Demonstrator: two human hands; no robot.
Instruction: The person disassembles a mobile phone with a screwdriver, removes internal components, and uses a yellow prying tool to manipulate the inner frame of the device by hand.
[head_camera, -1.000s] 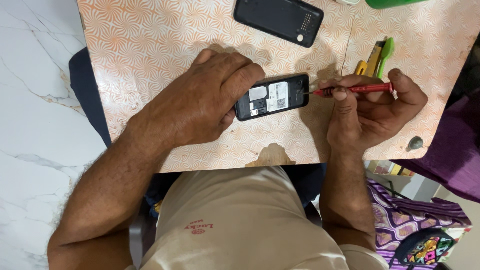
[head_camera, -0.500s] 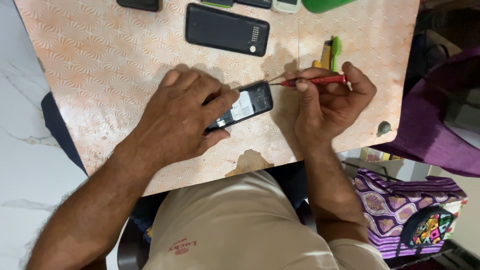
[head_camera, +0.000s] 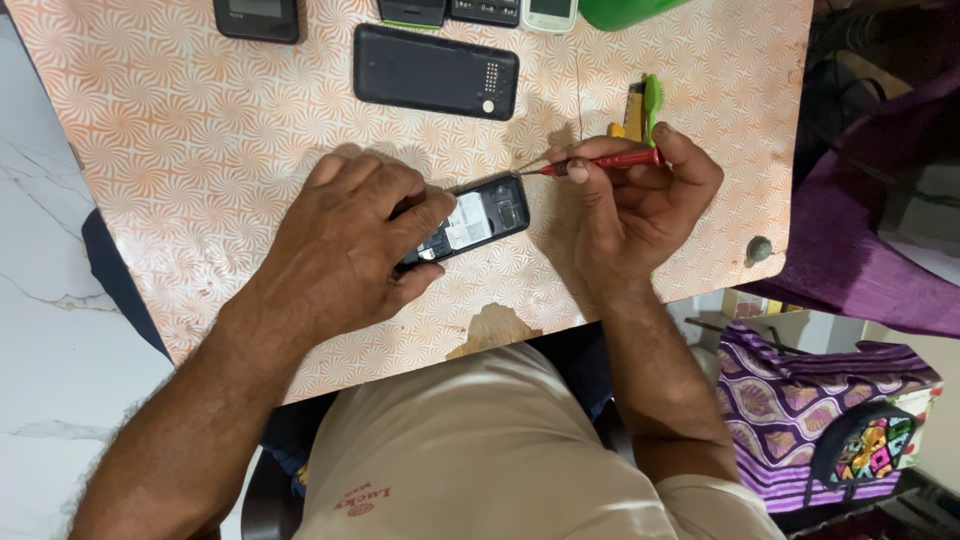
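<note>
Sitting close to the table's near edge, the person wears a beige shirt (head_camera: 480, 450), and white marble floor (head_camera: 40, 250) shows at the left while a purple patterned cloth bag (head_camera: 800, 410) sits low at the right. The table (head_camera: 180, 130) has an orange-and-cream swirl laminate, chipped to bare wood at the near edge (head_camera: 492, 328), with a round metal stud (head_camera: 759, 248) near its right corner. On it the left hand (head_camera: 350, 245) lies flat over an opened black phone (head_camera: 478, 218), fingers curled and pressing it down so that only its right end, with pale labels inside, shows. The right hand (head_camera: 640, 205) is closed round a slim red-handled screwdriver (head_camera: 600, 162), whose thin metal tip rests at the phone's upper right corner. Just beyond the right hand lie a green and a yellow tool (head_camera: 645, 105), partly hidden by the fingers. Farther off rests a black rectangular back cover (head_camera: 435, 70), and along the far edge several more phones (head_camera: 258, 17) and a green object (head_camera: 625, 12) are cut off by the frame.
</note>
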